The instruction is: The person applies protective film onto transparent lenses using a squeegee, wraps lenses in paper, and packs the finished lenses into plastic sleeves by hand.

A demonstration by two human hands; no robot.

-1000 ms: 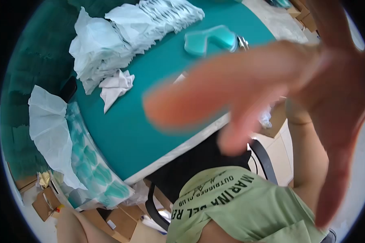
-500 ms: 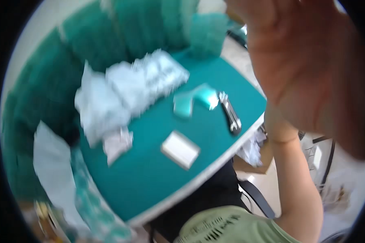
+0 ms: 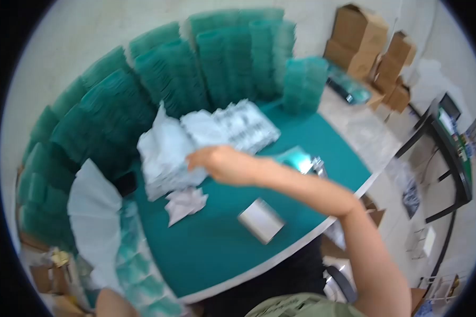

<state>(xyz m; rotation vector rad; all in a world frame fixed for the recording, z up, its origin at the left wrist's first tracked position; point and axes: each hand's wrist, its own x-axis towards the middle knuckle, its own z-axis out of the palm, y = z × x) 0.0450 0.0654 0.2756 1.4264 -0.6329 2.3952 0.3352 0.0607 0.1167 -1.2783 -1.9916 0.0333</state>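
Note:
My right hand (image 3: 222, 164) reaches across the table to a pile of white plastic mailer bags (image 3: 166, 150). Its fingers extend over the near side of the bags, slightly blurred, with nothing visibly held; whether they touch is unclear. A crumpled pale pink wrapper (image 3: 185, 205) lies just below the bags. Nearer the table's front edge sits a small white box (image 3: 262, 221). Partly behind my right forearm are a shiny teal piece of film (image 3: 299, 160) and a metal-ended tool (image 3: 318, 167). Some bare skin of my left side shows at the bottom left; no left fingers appear.
Tall stacks of green translucent packets (image 3: 169, 68) line the back of the green table (image 3: 211, 259). At the left hang a white sheet (image 3: 95, 216) and a green-white bubble strip (image 3: 137, 264). Cardboard boxes (image 3: 357, 39) and a black-framed chair (image 3: 436, 158) stand to the right.
My right hand has moved from close before the camera at the upper right down and left to the white bags. The view has shifted, showing more of the room.

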